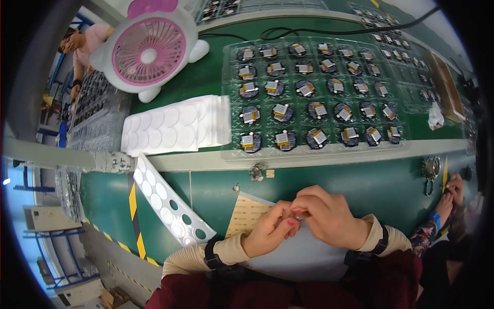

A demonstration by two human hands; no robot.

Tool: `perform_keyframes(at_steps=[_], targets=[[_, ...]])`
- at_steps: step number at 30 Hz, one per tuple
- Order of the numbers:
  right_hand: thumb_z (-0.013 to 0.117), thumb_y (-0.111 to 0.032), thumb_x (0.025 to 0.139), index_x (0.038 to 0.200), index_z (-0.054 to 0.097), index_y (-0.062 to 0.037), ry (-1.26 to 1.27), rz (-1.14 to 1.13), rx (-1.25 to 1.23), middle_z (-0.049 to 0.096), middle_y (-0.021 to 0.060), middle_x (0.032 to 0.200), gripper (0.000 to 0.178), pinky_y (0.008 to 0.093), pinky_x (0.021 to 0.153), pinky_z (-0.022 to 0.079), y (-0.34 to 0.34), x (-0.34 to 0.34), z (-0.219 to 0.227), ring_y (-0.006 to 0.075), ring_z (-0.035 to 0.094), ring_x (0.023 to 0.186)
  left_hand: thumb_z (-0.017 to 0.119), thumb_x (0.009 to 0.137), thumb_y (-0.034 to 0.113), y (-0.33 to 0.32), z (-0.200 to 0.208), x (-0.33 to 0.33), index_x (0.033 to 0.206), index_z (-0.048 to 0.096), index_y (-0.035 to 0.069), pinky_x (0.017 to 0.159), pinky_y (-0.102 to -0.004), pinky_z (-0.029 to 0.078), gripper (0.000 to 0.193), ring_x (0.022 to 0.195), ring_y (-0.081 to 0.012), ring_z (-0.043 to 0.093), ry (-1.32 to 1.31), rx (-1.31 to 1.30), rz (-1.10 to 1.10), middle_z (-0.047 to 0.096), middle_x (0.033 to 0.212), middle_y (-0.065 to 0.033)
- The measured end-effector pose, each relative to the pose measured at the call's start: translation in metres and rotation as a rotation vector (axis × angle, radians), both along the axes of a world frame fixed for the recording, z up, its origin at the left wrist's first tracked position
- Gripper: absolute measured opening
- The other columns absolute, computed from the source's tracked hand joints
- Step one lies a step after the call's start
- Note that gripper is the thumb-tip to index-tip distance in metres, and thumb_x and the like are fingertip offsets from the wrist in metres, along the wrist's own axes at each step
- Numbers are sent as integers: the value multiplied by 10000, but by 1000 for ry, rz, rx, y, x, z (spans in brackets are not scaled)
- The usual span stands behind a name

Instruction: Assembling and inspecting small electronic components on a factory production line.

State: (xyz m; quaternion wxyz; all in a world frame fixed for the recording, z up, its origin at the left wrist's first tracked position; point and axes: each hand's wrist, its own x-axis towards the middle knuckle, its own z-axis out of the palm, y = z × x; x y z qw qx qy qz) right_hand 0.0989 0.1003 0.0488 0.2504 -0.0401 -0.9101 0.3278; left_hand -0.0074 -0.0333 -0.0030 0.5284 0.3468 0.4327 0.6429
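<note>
Both hands meet at centre-bottom, over the near edge of the green worktop (329,180). Left hand (267,229) and right hand (329,219) are pinched together, fingertips (294,215) touching. Grip is closed on something tiny between them; too small and too hidden to name. Whatever it is, it sits right at the contact point of the two pinches, above a pale grey sheet (303,252) lying in front of the torso.

Just left of the left hand: a tan sheet (247,213), flat, with a fine dot grid, partly tucked under the hand.

Further left: a long white strip (167,198) of round sticker pads, lying diagonally. Several pads at its near end are gone, so green shows through the holes. Above it is a fanned stack of the same white sheets (175,126), matte, circles embossed in rows.

Behind the hands, well apart: a clear blister tray (316,98), glossy, with a grid of round pockets. Each pocket holds a dark disc part with a small metallic and yellow block on top.

A small metal part (256,172) sits on the worktop between tray and hands.

Pink-and-white plastic fan (149,51) at the back left, round grille.

Another person's hand (453,193) is at the right edge.
</note>
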Motion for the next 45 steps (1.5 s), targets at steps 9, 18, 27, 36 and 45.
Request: perform_keyframes(at_steps=[9,18,27,36,45], targets=[[622,-55,663,921,567,-5,157,28,285,520,66,895,268,236,473,449,10,3,-3,146,536,600,380,932,140,9,5,0,1055,470,-3,550,-193,416,208,631,-78,498,180,-51,79,559,772,-54],[613,-62,657,958,577,2,208,70,374,534,78,944,310,223,468,456,9,7,-2,124,541,582,397,926,143,4,0,5,1015,480,-1,541,-202,417,189,606,-83,491,-3,66,181,566,772,-63],[690,-57,574,952,588,-20,215,70,125,543,60,924,393,246,496,488,7,3,-9,150,585,636,380,925,103,2,0,1,1001,485,-19,634,-227,440,178,724,-98,514,162,61,179,558,858,-71],[693,-56,547,868,587,-46,216,62,115,545,42,889,338,246,499,478,15,3,-8,155,573,640,320,898,38,4,0,1,1057,484,-52,648,-263,447,246,705,-153,529,163,76,122,555,822,-100],[657,-15,597,790,565,-71,191,1,70,559,24,854,221,248,468,429,25,5,-5,155,539,614,313,881,18,16,15,1,1069,473,-79,620,-268,439,265,675,-163,526,383,54,2,546,790,-110]])
